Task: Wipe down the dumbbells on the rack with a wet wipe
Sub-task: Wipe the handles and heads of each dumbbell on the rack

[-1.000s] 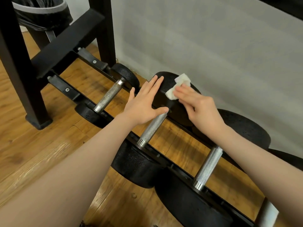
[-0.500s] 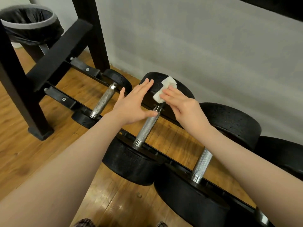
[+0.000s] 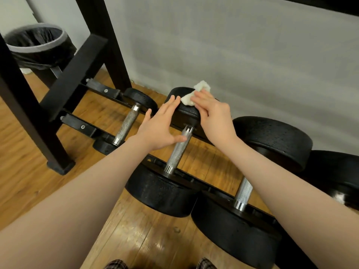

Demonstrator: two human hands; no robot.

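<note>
Wet wipe (image 3: 196, 94): white, crumpled into a small wad, lying on top of the far head of the middle dumbbell (image 3: 177, 150). Right hand (image 3: 214, 115) presses it down with straight fingers laid flat over it; nothing curled round it. Left hand (image 3: 160, 129) is open, fingers extended and resting on the left side of the same head, thumb touching the knurled steel handle.

Dumbbells: black, pitted round heads, bright metal handles, lying across the two low rails of a black rack (image 3: 81, 74). Small dumbbell (image 3: 126, 125) to the left, large dumbbell (image 3: 242, 191) to the right; a fourth head shows at the right edge, partly hidden by the forearm. Four counted, one wipe.

Room: wooden plank floor (image 3: 25, 152) with some glare, grey wall (image 3: 233, 45) just behind the rack. One bin (image 3: 38, 47) with black liner stands at far left, beyond the rack's upright.
</note>
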